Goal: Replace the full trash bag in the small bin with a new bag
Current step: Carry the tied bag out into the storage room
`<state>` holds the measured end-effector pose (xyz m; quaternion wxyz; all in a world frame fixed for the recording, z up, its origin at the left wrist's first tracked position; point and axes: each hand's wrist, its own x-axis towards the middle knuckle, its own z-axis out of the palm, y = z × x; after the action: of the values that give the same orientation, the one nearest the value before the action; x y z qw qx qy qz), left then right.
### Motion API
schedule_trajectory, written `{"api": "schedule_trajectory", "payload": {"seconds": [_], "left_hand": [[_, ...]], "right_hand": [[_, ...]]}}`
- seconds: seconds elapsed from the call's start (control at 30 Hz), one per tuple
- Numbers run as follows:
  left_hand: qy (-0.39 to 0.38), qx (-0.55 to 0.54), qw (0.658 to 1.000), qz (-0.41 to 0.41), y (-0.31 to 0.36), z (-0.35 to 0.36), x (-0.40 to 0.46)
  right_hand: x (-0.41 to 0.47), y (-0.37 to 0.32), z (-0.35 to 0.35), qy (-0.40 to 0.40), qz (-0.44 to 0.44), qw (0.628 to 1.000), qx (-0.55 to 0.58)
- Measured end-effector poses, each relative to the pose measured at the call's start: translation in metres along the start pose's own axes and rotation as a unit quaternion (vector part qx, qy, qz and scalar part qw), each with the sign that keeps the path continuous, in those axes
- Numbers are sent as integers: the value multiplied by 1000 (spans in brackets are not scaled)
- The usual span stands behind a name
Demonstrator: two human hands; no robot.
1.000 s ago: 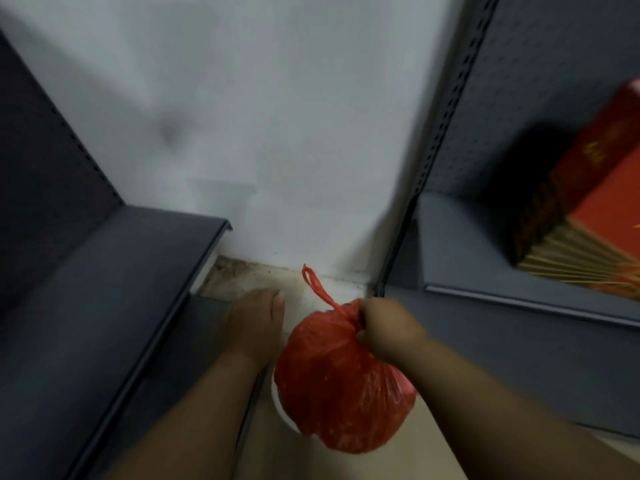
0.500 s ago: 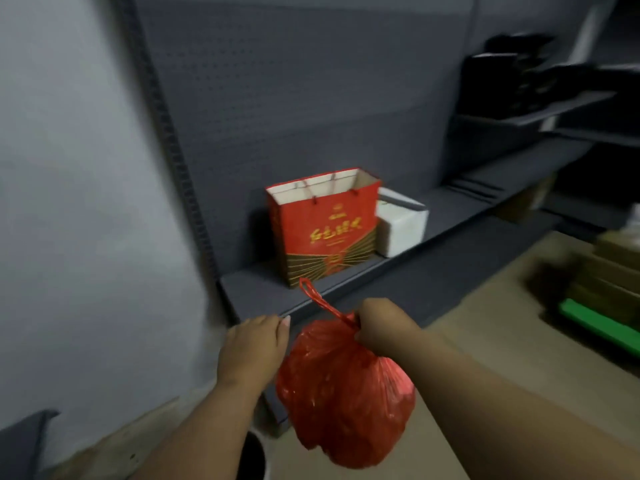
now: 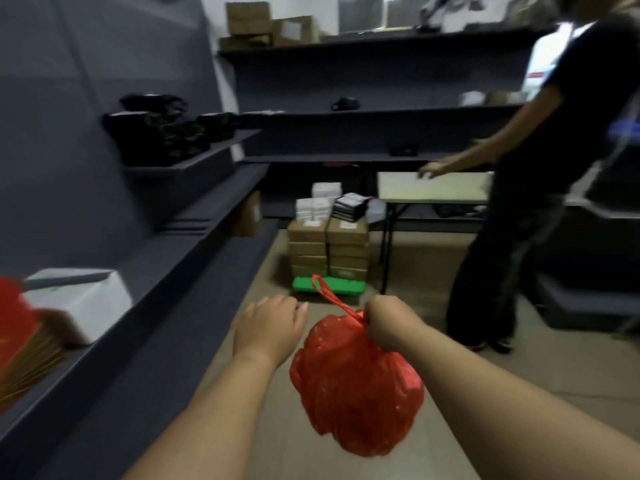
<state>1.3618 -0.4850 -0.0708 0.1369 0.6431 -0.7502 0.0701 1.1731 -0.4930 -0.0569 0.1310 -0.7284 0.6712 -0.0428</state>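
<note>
Full bag is out and hanging clear, bin nowhere in shot.

The red trash bag (image 3: 356,382) dangles in mid-air over the floor (image 3: 519,375), right hand (image 3: 389,322) fisted tight around its gathered neck so nothing spills, drawstring loop poking up. Left hand (image 3: 268,325) floats just beside it, loosely curled, holding nothing, likely free for the new bag. Grey shelf (image 3: 149,306) edge runs along the left; another person (image 3: 540,188) stands ahead by a table (image 3: 433,188).

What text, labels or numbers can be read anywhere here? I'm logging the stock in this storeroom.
None can be read.
Cardboard boxes on the floor: white labels, blurred.
White packets stacked on them: print too small.
Red gift bag at the left edge: cut off, blurred.
Red trash bag: plain.
</note>
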Motion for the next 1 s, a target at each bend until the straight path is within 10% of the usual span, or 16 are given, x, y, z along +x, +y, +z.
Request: {"api": "schedule_trajectory", "payload": {"seconds": [0.37,1.0], "left_hand": [[-30,-104,961,255,387,56,108],[-84,-175,776,600,894,122,127]], "right_hand": [[-92,362,-79,99,319,941,48],[-269,720,-122,173,729,647,141]]}}
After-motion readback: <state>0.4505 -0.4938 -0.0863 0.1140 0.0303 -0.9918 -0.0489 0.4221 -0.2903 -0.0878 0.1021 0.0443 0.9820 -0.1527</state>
